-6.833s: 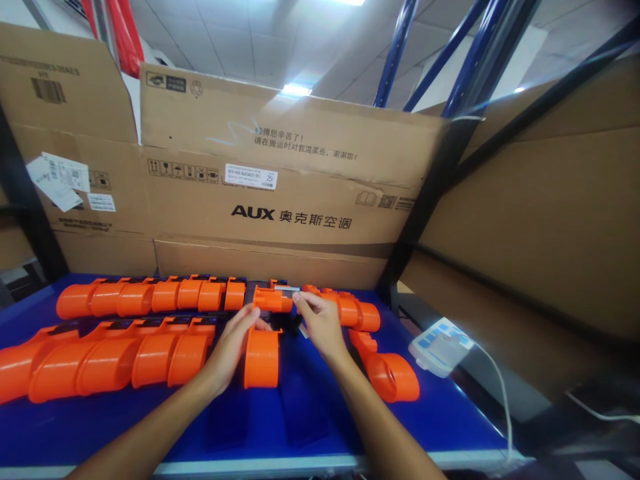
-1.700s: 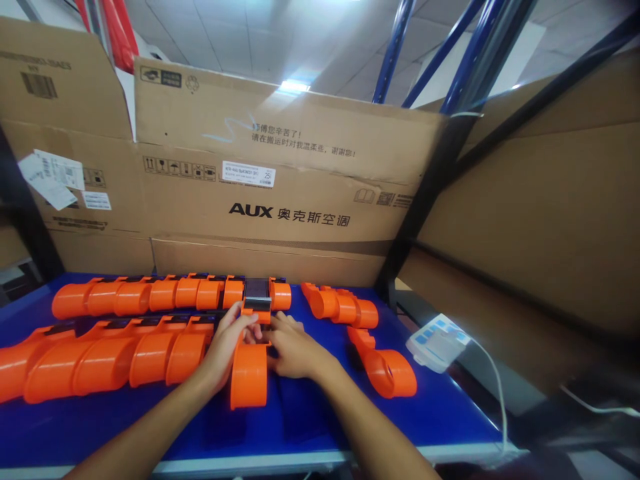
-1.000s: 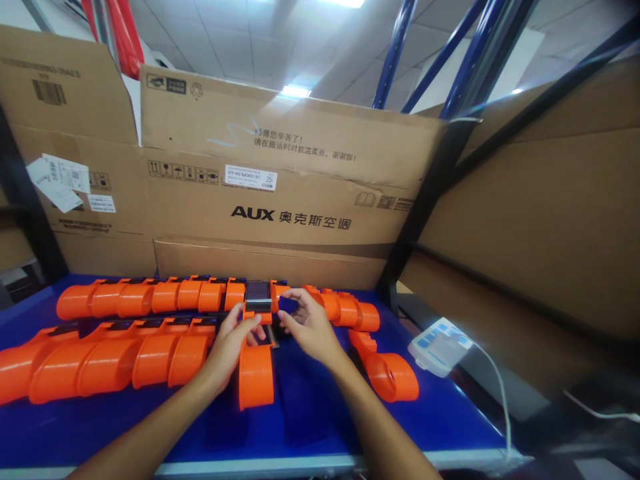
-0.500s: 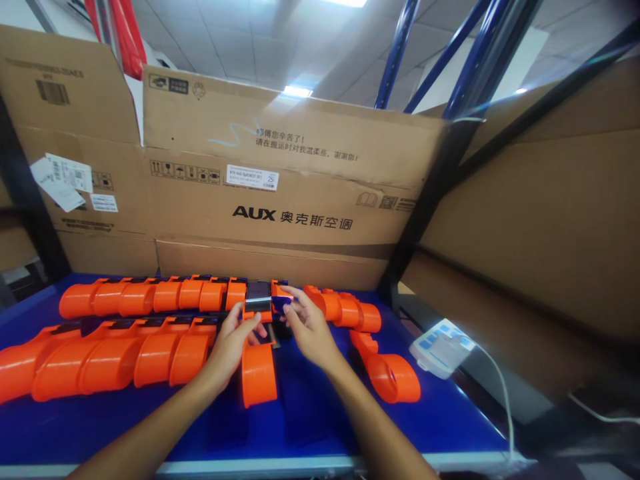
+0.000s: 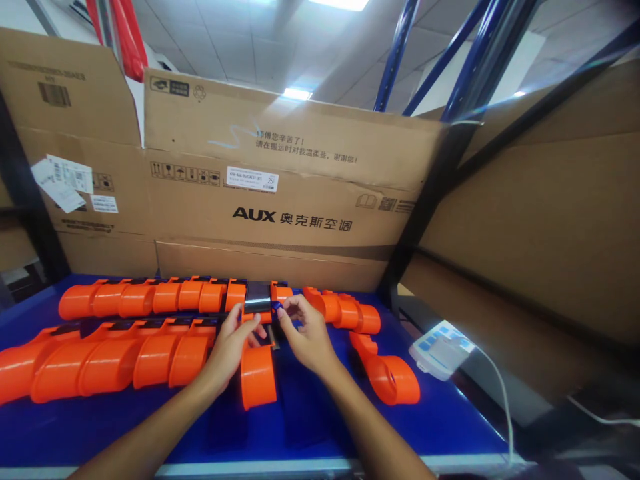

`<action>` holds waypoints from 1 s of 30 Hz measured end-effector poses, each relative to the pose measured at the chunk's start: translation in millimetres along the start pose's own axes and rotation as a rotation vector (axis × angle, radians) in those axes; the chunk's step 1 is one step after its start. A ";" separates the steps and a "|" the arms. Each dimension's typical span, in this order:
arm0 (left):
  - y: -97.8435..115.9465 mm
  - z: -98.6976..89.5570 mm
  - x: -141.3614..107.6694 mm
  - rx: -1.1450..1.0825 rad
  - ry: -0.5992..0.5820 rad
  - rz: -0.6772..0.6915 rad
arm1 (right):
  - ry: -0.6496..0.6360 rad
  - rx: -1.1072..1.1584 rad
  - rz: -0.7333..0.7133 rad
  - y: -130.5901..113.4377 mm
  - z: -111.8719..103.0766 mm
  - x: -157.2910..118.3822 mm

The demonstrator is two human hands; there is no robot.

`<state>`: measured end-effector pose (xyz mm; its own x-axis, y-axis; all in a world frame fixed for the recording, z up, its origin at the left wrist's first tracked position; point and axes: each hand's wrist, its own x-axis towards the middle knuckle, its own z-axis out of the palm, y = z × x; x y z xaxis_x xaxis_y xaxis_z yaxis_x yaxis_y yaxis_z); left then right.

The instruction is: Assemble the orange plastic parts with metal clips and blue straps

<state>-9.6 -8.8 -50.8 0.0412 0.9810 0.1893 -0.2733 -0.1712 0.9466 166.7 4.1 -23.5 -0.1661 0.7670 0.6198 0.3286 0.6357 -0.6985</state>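
Observation:
My left hand [image 5: 234,343] grips an orange plastic holder [image 5: 257,318] by its left edge. A dark, shiny rectangular panel [image 5: 259,293] sits on the top of this holder, and an orange ring [image 5: 259,378] shows below it; whether the two are one piece I cannot tell. At the panel's right side, my right hand [image 5: 307,333] pinches a small, glossy dark-blue piece [image 5: 277,306] between thumb and forefinger. A narrow metallic strip [image 5: 273,337] shows between the hands.
Two rows of orange ring-shaped parts [image 5: 113,363] lie to the left on the blue tabletop [image 5: 320,427]. More orange parts [image 5: 395,378] are at the right, near a white device [image 5: 441,348] with a cable. Behind stands a cardboard sheet [image 5: 295,247]; a dark post [image 5: 425,200] rises at right.
My right hand has shifted slightly down and left, its fingers curling in more. Less of the dark-blue piece now shows. My left hand keeps its place on the orange holder.

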 end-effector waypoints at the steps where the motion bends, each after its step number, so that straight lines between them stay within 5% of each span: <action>1: 0.2 0.1 -0.2 0.001 -0.002 0.007 | -0.012 -0.038 -0.015 -1.2 -0.9 0.1; 19: -0.1 1.0 -0.1 -0.005 0.025 0.012 | 0.006 -0.055 -0.037 -4.7 6.2 -6.8; 30: 3.8 1.4 -0.9 -0.020 -0.001 0.039 | -0.134 -0.155 -0.160 -8.7 -1.5 -4.0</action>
<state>-9.4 -10.5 -47.1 0.0309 0.9736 0.2261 -0.2937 -0.2074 0.9331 166.0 -4.6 -19.4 -0.3461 0.6691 0.6577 0.4252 0.7367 -0.5257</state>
